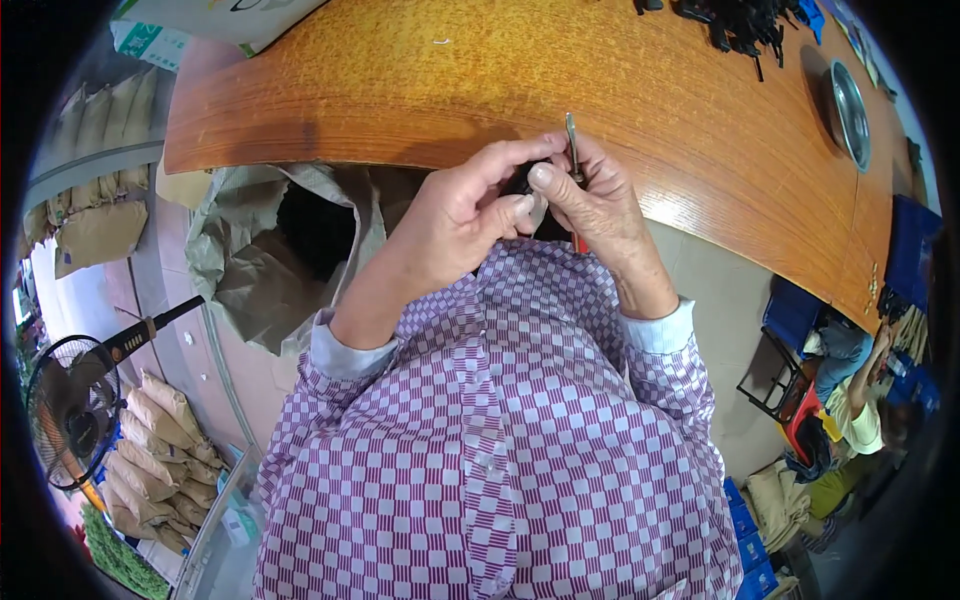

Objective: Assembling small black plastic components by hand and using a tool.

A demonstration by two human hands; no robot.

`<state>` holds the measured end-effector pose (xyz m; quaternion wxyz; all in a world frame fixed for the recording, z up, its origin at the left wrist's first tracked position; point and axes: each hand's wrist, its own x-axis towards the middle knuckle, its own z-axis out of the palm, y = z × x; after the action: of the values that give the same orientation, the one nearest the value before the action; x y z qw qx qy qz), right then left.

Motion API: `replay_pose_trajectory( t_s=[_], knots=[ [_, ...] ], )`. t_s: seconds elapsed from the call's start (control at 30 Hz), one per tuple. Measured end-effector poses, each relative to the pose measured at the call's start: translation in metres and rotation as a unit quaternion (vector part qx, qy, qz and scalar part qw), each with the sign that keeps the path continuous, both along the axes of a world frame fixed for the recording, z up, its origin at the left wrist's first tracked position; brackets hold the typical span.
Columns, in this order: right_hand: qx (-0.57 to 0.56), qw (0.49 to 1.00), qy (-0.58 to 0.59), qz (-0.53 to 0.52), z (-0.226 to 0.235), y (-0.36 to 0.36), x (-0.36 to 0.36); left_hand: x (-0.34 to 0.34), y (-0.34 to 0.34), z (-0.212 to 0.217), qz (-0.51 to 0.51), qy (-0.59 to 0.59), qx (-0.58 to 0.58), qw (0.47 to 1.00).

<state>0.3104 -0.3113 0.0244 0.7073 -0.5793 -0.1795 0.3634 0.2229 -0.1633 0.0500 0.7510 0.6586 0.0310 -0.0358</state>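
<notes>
My left hand [462,215] and my right hand [598,205] meet close to my chest, just below the edge of the wooden table [500,80]. Between the fingertips sits a small black part [520,186], mostly hidden, pinched by my left fingers. My right hand grips a thin metal tool [572,140] that sticks up above the fingers; a red bit of it shows below the hand. Both sleeves are purple-and-white checked with pale cuffs.
A pile of small black parts [745,25] lies at the table's far right, near a round metal bowl [850,112]. An open grey sack [290,250] stands at my left. A fan [70,410] and stacked sacks [160,440] are lower left. A seated person [850,400] is at right.
</notes>
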Motion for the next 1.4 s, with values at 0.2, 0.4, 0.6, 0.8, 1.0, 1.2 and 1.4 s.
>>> replay_pose_trajectory(
  t_s=[0.2,0.4,0.6,0.8,1.0,1.2,1.4],
  knots=[
    [-0.069,0.997,0.032,-0.018,0.028,0.015,-0.021,-0.007,0.005,-0.003,0.102,-0.047,0.211,0.971],
    [-0.063,0.99,0.124,-0.003,0.035,0.026,-0.039,-0.012,0.011,-0.006,0.146,-0.005,0.12,0.982],
    [-0.055,0.995,0.085,0.01,0.028,0.027,-0.039,-0.01,0.008,-0.003,0.151,-0.015,0.112,0.982],
    [-0.034,0.995,0.095,0.0,0.025,0.02,-0.038,-0.003,-0.002,-0.006,0.163,-0.045,0.154,0.973],
    [-0.011,0.992,0.122,-0.009,0.024,0.011,-0.034,0.009,-0.016,-0.004,0.2,-0.116,0.259,0.938],
    [0.032,0.978,0.177,0.107,0.009,-0.005,-0.01,0.01,-0.013,0.003,0.186,-0.12,0.34,0.914],
    [-0.157,0.874,-0.459,-0.028,-0.003,-0.023,0.076,-0.062,0.071,-0.019,0.307,0.047,0.315,0.897]
  ],
)
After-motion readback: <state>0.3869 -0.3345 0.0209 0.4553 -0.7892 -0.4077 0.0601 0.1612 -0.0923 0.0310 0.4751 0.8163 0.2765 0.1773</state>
